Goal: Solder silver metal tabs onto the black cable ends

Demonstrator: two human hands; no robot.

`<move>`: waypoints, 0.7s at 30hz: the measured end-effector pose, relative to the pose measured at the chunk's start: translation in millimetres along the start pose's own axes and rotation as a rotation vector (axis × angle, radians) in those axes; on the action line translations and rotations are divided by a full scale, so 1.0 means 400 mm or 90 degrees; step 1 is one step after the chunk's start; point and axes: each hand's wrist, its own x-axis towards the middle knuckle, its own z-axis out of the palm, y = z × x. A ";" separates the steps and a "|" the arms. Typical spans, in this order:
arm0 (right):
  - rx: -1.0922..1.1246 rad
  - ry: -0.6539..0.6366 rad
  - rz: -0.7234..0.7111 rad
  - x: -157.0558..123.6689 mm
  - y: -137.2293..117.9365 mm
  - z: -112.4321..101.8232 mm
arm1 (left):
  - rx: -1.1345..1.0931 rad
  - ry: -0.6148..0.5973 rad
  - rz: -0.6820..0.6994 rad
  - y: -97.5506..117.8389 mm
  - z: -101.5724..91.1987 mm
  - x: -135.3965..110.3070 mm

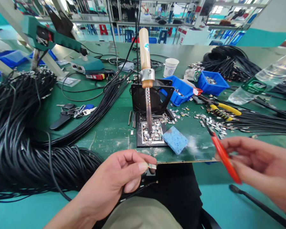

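My left hand (125, 173) pinches a small metal connector (153, 166), with short coloured wires just showing at the fingertips. On the right, my right hand (252, 165) grips red tweezers (225, 157) whose dark, thin tips point up and away over the table. Between and beyond the hands, a soldering iron (145, 54) hangs tip down in a clamp. Under its tip lies a tray (140, 143) scattered with small metal pieces. A blue sponge (175, 140) rests at the tray's right side, near the table edge.
Thick bundles of black cables (21, 136) fill the left side. A black fan (151, 98) stands behind the tray. Further right are blue bins (213, 84), yellow-handled pliers (225, 109), a paper cup (171, 67) and a plastic bottle (259, 81). Keys (78, 111) lie left of centre.
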 end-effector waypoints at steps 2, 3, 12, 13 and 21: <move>0.192 -0.161 0.053 -0.041 -0.006 0.053 | -0.004 0.003 0.012 0.002 0.003 0.001; 0.257 -0.232 0.072 -0.055 -0.014 0.087 | -0.004 0.004 0.017 0.002 0.005 0.002; 0.416 -0.453 0.049 -0.046 -0.059 0.242 | 0.023 -0.006 0.039 -0.001 0.014 0.005; 0.419 -0.458 0.052 -0.045 -0.052 0.241 | 0.026 -0.005 0.041 -0.002 0.013 0.006; 0.367 -0.442 0.071 -0.045 -0.025 0.235 | 0.056 0.010 0.046 -0.011 0.009 0.012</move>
